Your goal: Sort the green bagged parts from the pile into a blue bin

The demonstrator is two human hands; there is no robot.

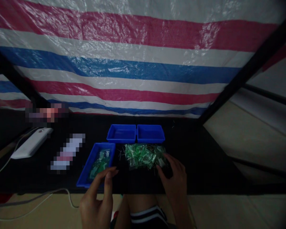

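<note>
A loose heap of small green and clear plastic packets [140, 156] lies on the black table, with thin pin-like pieces sticking out along its edges. My right hand [175, 176] is at the heap's right end, thumb and forefinger apart and touching the packets; nothing is visibly gripped. My left hand [97, 197] hovers by the near right corner of a blue tray [82, 179] holding more green and clear packets. Its thumb and fingertips come together in a pinch, and whatever may be between them is too small to make out.
Two blue trays [121, 125] [150, 126] stand side by side behind the heap. To the left lie a white oblong device [33, 144] with a cable and a blurred-out item [68, 152]. A striped plastic sheet [133, 70] hangs behind the table between dark frame posts.
</note>
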